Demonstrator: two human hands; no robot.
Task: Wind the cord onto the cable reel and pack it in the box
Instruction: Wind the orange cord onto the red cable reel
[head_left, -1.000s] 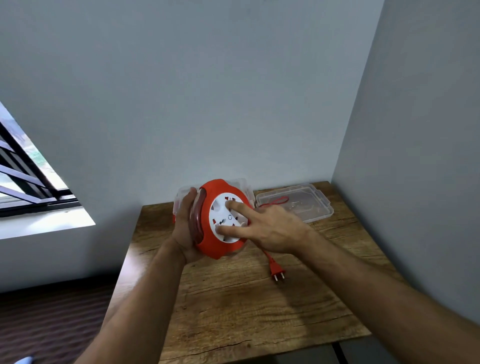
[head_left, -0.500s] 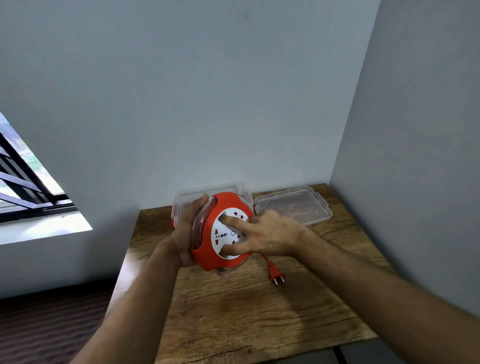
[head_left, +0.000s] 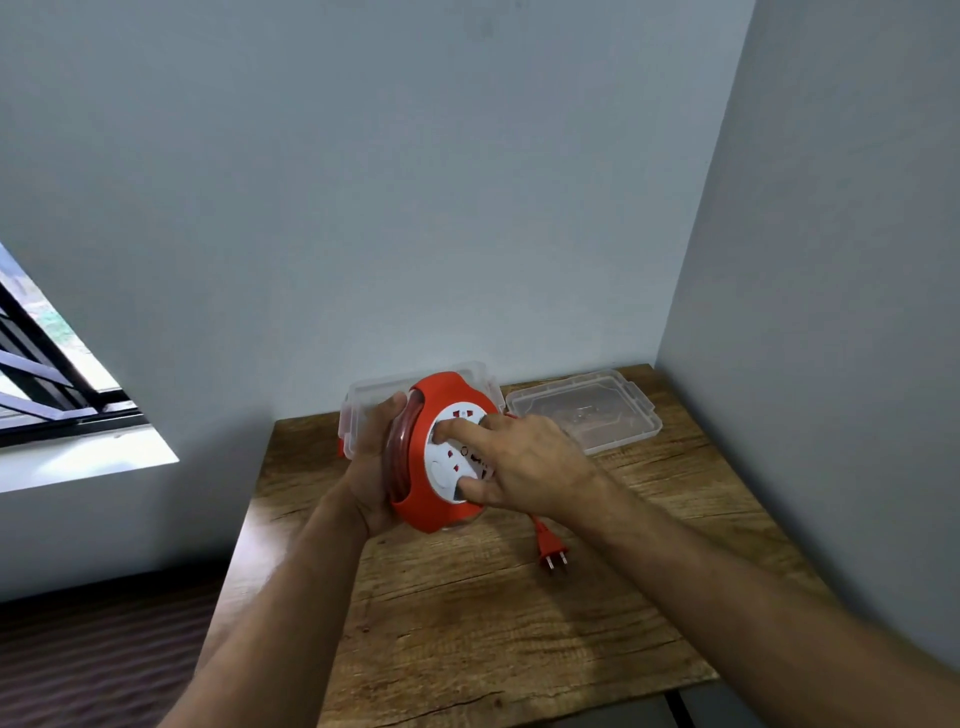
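A round orange cable reel (head_left: 422, 501) with a white socket face (head_left: 448, 457) is held upright above the wooden table (head_left: 493, 623). My left hand (head_left: 371, 470) grips its back and left rim. My right hand (head_left: 524, 465) presses fingers and thumb onto the white face. Wound cord shows through the reel's clear side. A short length of orange cord runs down from under my right hand to the plug (head_left: 551, 550), which lies on the table. The clear plastic box (head_left: 363, 395) stands behind the reel, mostly hidden.
The box's clear lid (head_left: 587, 415) lies at the back right of the table, near the corner of two grey walls. A window (head_left: 47, 384) is at the left. The table's front edge is near the bottom of the view.
My right hand's fingers have shifted round the white face, turning it. The loose cord has shortened: the red loop on the lid is gone and the plug lies closer to the reel.
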